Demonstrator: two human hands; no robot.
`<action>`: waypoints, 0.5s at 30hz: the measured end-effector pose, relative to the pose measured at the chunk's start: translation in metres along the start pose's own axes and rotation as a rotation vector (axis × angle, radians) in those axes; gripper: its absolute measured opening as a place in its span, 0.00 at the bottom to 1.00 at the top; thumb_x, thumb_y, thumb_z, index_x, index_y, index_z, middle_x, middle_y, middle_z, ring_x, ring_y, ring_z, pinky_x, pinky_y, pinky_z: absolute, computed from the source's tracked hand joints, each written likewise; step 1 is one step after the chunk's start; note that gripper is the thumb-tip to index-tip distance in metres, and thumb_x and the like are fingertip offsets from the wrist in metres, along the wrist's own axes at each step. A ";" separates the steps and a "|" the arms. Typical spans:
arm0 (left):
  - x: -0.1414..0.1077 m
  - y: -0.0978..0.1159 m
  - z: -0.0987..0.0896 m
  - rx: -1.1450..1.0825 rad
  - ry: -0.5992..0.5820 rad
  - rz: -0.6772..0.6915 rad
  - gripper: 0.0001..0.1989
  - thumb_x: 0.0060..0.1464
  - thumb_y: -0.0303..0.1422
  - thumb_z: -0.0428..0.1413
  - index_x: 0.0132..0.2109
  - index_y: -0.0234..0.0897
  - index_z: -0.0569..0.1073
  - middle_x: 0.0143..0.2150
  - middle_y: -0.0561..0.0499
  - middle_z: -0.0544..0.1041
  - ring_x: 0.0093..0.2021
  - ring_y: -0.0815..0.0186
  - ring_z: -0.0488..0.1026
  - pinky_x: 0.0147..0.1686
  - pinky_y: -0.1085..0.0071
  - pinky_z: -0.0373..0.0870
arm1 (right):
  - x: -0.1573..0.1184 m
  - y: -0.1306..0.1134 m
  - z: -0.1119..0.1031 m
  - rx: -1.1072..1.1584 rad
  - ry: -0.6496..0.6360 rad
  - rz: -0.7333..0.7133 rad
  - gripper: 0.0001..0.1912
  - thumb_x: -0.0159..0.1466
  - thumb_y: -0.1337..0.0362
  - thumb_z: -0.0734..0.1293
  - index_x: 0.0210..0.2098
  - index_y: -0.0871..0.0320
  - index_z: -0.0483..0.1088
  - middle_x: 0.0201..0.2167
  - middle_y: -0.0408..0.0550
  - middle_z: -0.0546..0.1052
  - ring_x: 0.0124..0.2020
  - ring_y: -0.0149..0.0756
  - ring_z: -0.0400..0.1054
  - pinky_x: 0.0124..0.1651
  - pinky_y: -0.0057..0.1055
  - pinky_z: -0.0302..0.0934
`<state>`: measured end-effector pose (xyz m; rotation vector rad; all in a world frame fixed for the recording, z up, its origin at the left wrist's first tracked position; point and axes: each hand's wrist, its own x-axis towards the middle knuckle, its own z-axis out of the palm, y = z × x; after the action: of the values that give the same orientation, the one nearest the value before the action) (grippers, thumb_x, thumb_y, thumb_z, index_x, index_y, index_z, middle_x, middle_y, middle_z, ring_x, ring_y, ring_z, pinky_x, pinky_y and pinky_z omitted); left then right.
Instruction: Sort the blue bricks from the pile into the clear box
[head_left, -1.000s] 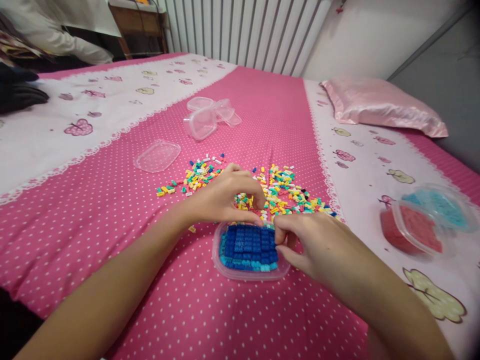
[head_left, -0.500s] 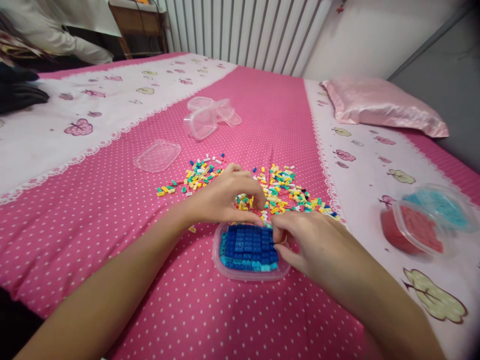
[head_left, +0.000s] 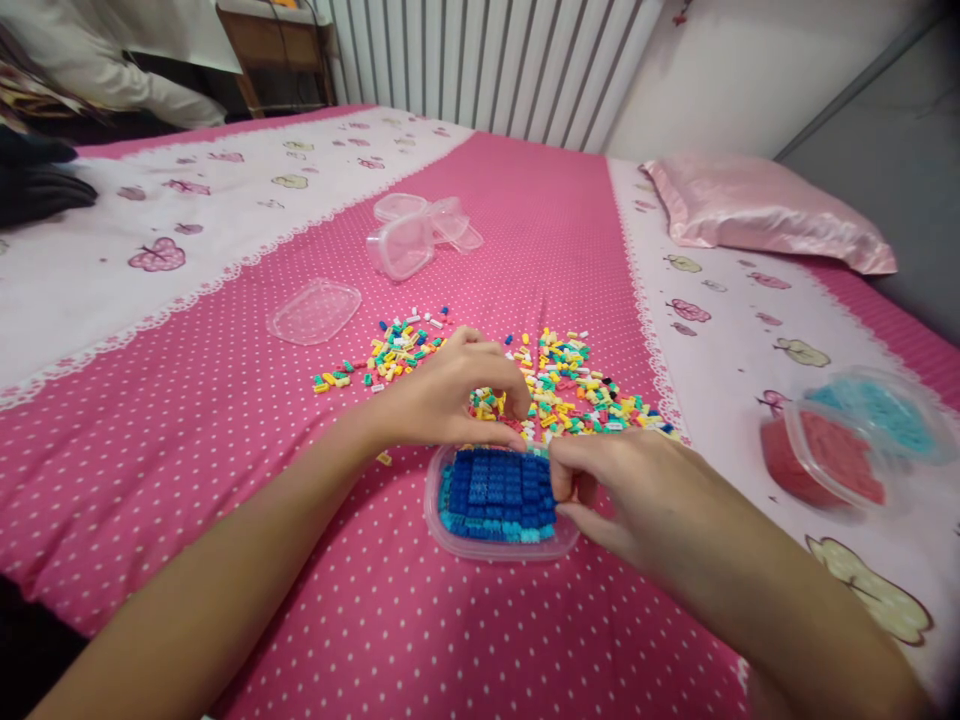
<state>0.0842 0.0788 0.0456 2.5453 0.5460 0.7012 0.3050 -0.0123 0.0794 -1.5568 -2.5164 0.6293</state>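
Note:
A clear plastic container sits on the pink bedding, filled with small toy building bricks, dark blue in neat rows on top and lighter blue along the left and front edges. My left hand is curved over the far side, its thumb by the back rim and its fingers apart from the thumb, with nothing visible between them. At the container's right end, my right hand has thumb and index finger pinched beside the blue bricks. Whatever lies in that pinch is hidden.
Loose multicoloured bricks spread beyond my hands. Clear containers and a clear lid lie farther back. At right stand a tub of red bricks and one of light blue bricks. A black-gloved hand rests at far left.
My right hand has shifted slightly to the right and down along the container's right end, still pinched. My left hand and the container have hardly moved.

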 end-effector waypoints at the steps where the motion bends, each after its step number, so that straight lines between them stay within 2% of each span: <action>1: 0.000 0.000 0.000 0.002 -0.004 -0.004 0.16 0.58 0.49 0.59 0.38 0.40 0.76 0.37 0.54 0.81 0.40 0.66 0.73 0.49 0.66 0.54 | 0.000 -0.002 0.001 -0.011 -0.001 0.011 0.09 0.53 0.75 0.65 0.25 0.53 0.67 0.21 0.36 0.73 0.23 0.29 0.64 0.27 0.29 0.46; 9: 0.000 0.000 0.000 0.013 0.000 0.022 0.12 0.58 0.45 0.62 0.38 0.41 0.76 0.37 0.56 0.81 0.40 0.67 0.73 0.48 0.66 0.53 | 0.006 -0.011 0.004 -0.094 -0.013 0.055 0.09 0.51 0.75 0.65 0.23 0.54 0.70 0.21 0.39 0.73 0.22 0.29 0.62 0.27 0.30 0.47; 15: 0.000 0.000 0.000 0.027 -0.007 -0.005 0.14 0.58 0.47 0.61 0.37 0.41 0.76 0.37 0.55 0.81 0.40 0.65 0.73 0.48 0.65 0.54 | 0.006 -0.007 0.003 -0.102 -0.018 0.034 0.09 0.52 0.74 0.66 0.22 0.54 0.71 0.21 0.39 0.72 0.22 0.29 0.62 0.27 0.30 0.48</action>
<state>0.0837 0.0790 0.0457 2.5691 0.5629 0.6881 0.2953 -0.0101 0.0792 -1.6374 -2.5786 0.5286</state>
